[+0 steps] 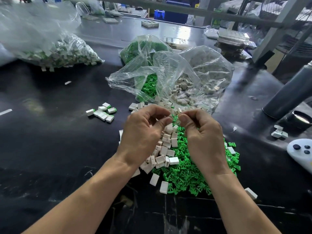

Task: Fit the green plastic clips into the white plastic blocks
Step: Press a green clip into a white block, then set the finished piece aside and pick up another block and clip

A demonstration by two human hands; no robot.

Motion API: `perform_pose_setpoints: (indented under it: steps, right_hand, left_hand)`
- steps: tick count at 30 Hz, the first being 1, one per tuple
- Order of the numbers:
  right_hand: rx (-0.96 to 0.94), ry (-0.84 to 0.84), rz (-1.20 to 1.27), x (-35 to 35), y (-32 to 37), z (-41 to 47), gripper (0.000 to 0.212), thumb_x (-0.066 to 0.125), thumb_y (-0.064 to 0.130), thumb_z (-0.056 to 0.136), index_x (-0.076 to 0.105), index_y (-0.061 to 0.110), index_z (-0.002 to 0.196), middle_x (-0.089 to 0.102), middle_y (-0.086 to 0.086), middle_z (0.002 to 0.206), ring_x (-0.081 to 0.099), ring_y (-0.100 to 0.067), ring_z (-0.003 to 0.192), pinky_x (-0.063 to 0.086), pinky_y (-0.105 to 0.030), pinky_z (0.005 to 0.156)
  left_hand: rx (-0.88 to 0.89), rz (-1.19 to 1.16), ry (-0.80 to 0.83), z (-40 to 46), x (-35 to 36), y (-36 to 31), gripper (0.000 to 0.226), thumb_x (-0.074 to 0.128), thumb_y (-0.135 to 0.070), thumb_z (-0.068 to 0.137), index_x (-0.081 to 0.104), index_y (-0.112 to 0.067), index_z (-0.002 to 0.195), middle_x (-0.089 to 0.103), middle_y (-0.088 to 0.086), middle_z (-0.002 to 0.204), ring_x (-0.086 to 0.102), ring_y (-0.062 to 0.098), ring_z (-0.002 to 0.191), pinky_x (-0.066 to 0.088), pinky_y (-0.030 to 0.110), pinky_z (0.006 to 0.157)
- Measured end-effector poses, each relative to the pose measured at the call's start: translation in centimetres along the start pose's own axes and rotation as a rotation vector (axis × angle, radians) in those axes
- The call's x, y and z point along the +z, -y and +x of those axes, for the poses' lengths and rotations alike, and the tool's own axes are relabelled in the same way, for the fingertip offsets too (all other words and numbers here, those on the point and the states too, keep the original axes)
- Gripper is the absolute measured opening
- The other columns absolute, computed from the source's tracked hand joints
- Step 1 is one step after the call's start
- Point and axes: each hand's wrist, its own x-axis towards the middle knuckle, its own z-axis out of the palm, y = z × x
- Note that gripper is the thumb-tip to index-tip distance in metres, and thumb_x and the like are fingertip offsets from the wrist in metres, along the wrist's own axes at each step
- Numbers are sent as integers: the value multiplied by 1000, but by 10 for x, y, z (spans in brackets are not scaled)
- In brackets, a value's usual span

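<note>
Both hands hover close together over the black table. My left hand [143, 132] has its fingers curled and pinches a white block [168, 128] under the thumb. My right hand [202, 134] pinches a green clip [175, 118] right beside that block; most of the clip is hidden by the fingertips. Under the hands lies a heap of loose white blocks [163, 149], with a wide pile of green clips [185, 176] next to it. Several fitted blocks with green ends [103, 112] lie to the left.
Behind the hands an open clear bag [168, 78] spills green clips and white blocks. A big bag of fitted blocks [50, 51] sits far left and a bag of green clips [143, 46] behind. At right are a grey cylinder [287, 95] and a white controller [300, 152].
</note>
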Motion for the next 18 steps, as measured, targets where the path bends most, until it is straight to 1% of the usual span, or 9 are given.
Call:
perform_pose_setpoints:
  steps: [2, 4, 7, 8, 9, 10, 11, 14, 18]
  right_hand:
    - [26, -3, -91, -4, -3, 2, 7, 67, 29, 100, 71, 25, 97, 69, 12, 82, 63, -7, 75, 50, -23, 65]
    - [64, 13, -193, -8, -6, 4, 11, 67, 34, 100, 71, 25, 97, 69, 9, 83, 63, -11, 77, 52, -32, 69]
    - [99, 37, -298, -12, -7, 5, 12, 67, 36, 100, 71, 26, 94, 68, 11, 82, 64, -11, 79, 55, -37, 75]
    - [103, 42, -328, -13, -8, 5, 12, 67, 36, 100, 71, 26, 94, 68, 12, 82, 64, -10, 79, 55, -36, 76]
    - [107, 47, -357, -14, -9, 6, 11, 68, 36, 99, 72, 27, 94, 68, 12, 82, 63, -10, 79, 53, -34, 75]
    - [114, 50, -388, -15, -9, 6, 11, 68, 35, 99, 73, 27, 94, 68, 11, 83, 63, -12, 79, 50, -32, 75]
    - [124, 51, -420, -16, -10, 7, 10, 69, 35, 98, 74, 27, 94, 68, 10, 84, 63, -14, 81, 47, -31, 75]
    - [154, 49, -498, -21, -11, 11, 10, 70, 33, 97, 77, 27, 99, 70, 6, 93, 62, -18, 91, 46, -31, 83]
    - [184, 66, -534, -27, -13, 14, 11, 69, 31, 98, 78, 27, 103, 70, 5, 104, 61, -19, 100, 49, -35, 95]
  left_hand:
    - [5, 97, -39, 5, -12, 5, 14, 75, -18, 92, 73, -22, 105, 72, -9, 89, 69, 5, 81, 58, 19, 67]
    - [11, 200, -93, 12, -26, 12, 14, 73, -19, 93, 71, -23, 106, 69, -10, 89, 67, 1, 77, 56, 17, 63]
    - [-23, 430, -187, 24, -48, 24, 12, 74, -20, 93, 73, -23, 104, 69, -10, 88, 65, 0, 73, 56, 16, 63]
    - [-47, 513, -218, 28, -55, 29, 10, 75, -20, 93, 74, -23, 102, 70, -8, 87, 65, 3, 73, 57, 20, 67]
    - [-71, 591, -249, 32, -61, 33, 8, 76, -20, 92, 76, -22, 100, 71, -5, 88, 66, 9, 77, 59, 31, 76]
    - [-95, 663, -274, 35, -66, 37, 7, 77, -20, 90, 77, -23, 96, 71, -2, 90, 67, 18, 83, 57, 41, 85]
    - [-119, 733, -295, 37, -70, 39, 6, 77, -21, 89, 77, -24, 94, 71, 1, 93, 67, 25, 90, 53, 45, 92]
    - [-188, 923, -314, 41, -76, 45, 8, 76, -25, 90, 78, -28, 96, 70, 7, 103, 61, 33, 107, 42, 45, 97]
    - [-263, 1029, -324, 42, -81, 49, 8, 73, -31, 93, 78, -28, 98, 68, 10, 108, 57, 37, 111, 36, 47, 97]
